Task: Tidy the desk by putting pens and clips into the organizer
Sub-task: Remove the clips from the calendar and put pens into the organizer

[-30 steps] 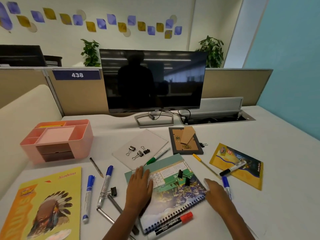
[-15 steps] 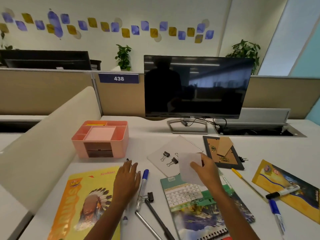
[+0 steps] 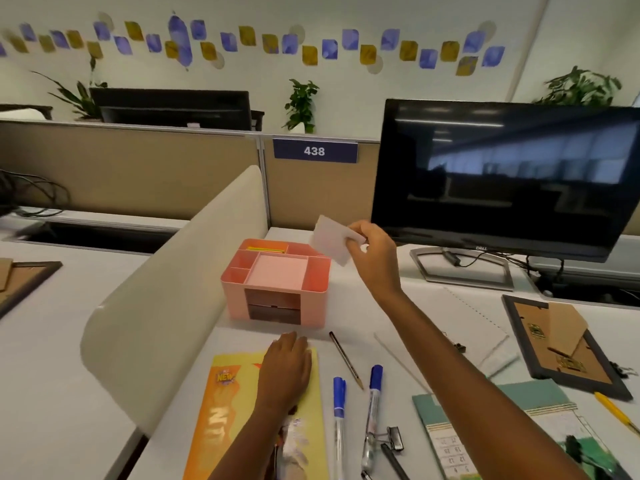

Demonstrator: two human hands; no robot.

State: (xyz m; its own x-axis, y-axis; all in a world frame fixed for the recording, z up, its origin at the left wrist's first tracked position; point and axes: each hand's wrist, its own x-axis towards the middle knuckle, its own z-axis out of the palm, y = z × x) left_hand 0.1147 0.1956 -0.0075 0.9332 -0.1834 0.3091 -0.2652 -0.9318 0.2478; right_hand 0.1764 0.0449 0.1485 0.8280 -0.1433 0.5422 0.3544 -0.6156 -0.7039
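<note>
Right grip (image 3: 374,261) pinches white card (image 3: 330,237) near organizer (image 3: 235,301); left grip (image 3: 287,368) flat (fingers straight) on book (image 3: 235,427).

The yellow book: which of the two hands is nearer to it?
Left. The left hand rests flat on the yellow book; the right hand is raised beyond it, holding a white card by the pink organizer.

The organizer (image 3: 275,280) is set mid-frame, left of the monitor (image 3: 502,178); pens (image 3: 339,417) are laid below it, lower centre.

Left hand (image 3: 288,370) lies flat; raised right hand (image 3: 374,259) pinches a white card (image 3: 328,239).
</note>
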